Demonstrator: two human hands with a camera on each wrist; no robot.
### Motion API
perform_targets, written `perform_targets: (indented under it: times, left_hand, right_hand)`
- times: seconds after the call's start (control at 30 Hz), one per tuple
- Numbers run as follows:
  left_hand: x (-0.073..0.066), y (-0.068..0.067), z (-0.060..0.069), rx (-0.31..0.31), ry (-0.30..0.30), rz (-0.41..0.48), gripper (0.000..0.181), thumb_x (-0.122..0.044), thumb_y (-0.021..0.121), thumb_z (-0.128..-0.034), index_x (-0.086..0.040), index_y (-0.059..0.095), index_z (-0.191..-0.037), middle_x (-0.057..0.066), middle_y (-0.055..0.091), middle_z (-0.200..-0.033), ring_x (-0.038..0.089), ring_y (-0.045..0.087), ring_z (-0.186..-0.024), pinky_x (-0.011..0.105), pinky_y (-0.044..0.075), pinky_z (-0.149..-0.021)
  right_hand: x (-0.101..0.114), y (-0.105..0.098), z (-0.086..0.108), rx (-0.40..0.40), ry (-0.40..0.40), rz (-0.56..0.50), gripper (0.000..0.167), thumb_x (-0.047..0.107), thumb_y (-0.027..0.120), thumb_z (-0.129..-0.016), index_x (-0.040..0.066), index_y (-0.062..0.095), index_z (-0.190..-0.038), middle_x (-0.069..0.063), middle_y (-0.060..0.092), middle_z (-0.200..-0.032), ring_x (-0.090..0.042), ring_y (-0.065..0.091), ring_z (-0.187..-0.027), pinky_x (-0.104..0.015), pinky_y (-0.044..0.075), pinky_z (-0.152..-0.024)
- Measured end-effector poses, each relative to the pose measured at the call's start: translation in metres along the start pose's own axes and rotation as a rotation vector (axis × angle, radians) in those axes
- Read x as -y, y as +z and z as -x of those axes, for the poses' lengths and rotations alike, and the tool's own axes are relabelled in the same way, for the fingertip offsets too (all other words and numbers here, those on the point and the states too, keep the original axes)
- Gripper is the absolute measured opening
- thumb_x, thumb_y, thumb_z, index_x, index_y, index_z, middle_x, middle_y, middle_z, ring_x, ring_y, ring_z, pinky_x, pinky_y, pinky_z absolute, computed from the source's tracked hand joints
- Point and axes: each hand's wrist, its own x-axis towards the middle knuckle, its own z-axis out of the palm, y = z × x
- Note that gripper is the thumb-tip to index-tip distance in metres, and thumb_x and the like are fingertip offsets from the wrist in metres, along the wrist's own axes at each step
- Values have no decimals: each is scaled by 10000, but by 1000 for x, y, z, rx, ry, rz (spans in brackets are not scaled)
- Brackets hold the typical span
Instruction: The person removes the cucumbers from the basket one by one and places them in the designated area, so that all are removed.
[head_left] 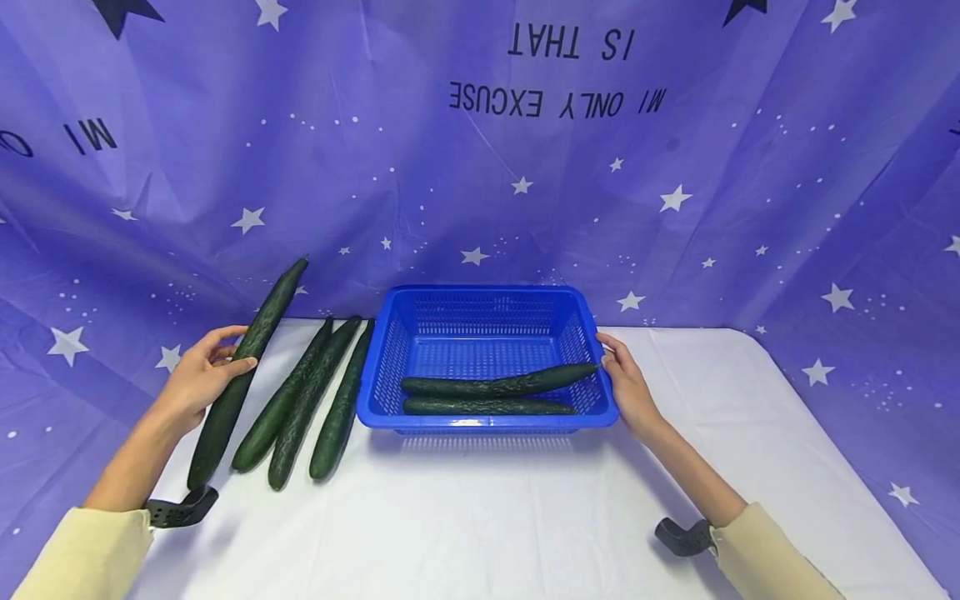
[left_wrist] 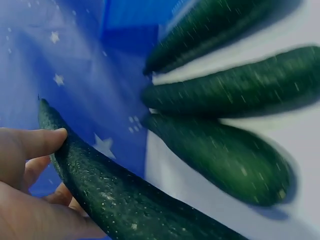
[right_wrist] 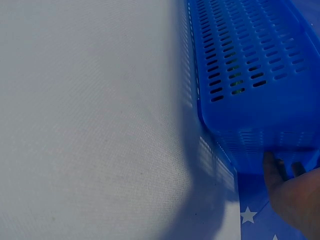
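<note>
My left hand grips a long dark green cucumber around its middle, thumb on top, the cucumber tilted with its thin end up and away. In the left wrist view the fingers curl round that cucumber. My right hand is at the right side of a blue slotted basket, fingers at its rim. The right wrist view has that hand against the basket's outer wall. Two cucumbers lie crosswise inside the basket, along its near side.
Several cucumbers lie on the white tabletop between my left hand and the basket, two of them touching. Behind the table hangs a purple-blue cloth with stars and lettering, also along both sides.
</note>
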Motion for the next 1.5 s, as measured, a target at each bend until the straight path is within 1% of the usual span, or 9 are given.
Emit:
perform_targets:
  times: [0.1,0.37,0.5,0.63,0.7,0.93,1.23,1.4,1.5]
  left_hand:
    - [14,-3,-1,28,-29,44,574,-141,600,-1010,-55,327,-1508,337,377,-1356,48,580,-832,292,553,-646]
    - [41,-5,-5,112,-139,37,639,-161,584,-1017,-16,239,-1534,367,387,-1329,148,631,-804,375,551,-651]
    - [51,-3,-10,131,-162,74,626,-109,605,-994,2,254,-1501,182,546,-1086,158,631,-742,382,557,-615]
    - [57,3,-16,156,-178,131,598,-55,612,-972,23,277,-1461,11,581,-884,139,622,-677,361,552,-589]
    - [59,7,-17,177,-184,138,594,-32,605,-967,53,270,-1450,3,596,-845,139,620,-671,361,551,-592]
    - [58,15,-20,216,-193,22,596,-55,590,-982,86,266,-1461,37,585,-868,134,588,-700,349,526,-617]
    - [55,19,-20,249,-210,48,616,-66,581,-988,90,238,-1475,69,574,-902,141,606,-725,369,546,-623]
    - [54,20,-18,232,-199,-37,615,-115,572,-1005,85,264,-1497,108,618,-950,151,599,-779,370,531,-665]
    - [53,19,-16,232,-189,-111,619,-156,556,-1018,92,264,-1504,198,641,-1038,185,607,-856,376,511,-722]
  right_hand:
    - [0,0,0,-1,-3,-3,464,158,276,-1107,52,263,-1558,-220,383,-1425,-54,564,-1019,-229,505,-834]
    - [-1,1,0,2,1,-7,468,160,277,-1106,43,251,-1558,-220,376,-1431,-56,555,-1033,-218,497,-843]
    - [-1,1,0,1,2,-5,468,163,277,-1106,47,253,-1559,-220,376,-1432,-56,557,-1033,-220,498,-843]
    - [-1,1,1,3,-3,-7,467,161,276,-1106,49,255,-1559,-228,373,-1436,-52,559,-1031,-219,499,-844]
    - [-2,1,1,3,-4,-8,465,159,277,-1105,48,261,-1556,-232,376,-1439,-56,562,-1032,-221,500,-843]
    - [-3,1,0,8,-13,-14,460,155,270,-1103,48,263,-1551,-237,369,-1460,-66,560,-1057,-227,506,-847]
    - [-4,-1,0,13,-23,-17,460,161,278,-1102,57,267,-1550,-233,375,-1477,-81,565,-1067,-232,511,-841]
    - [-3,-2,1,10,-27,10,470,184,277,-1104,40,257,-1551,-230,380,-1437,-84,553,-1066,-228,508,-845]
    - [-2,-2,1,6,-19,11,468,183,274,-1105,44,259,-1552,-226,381,-1423,-80,555,-1058,-224,506,-844]
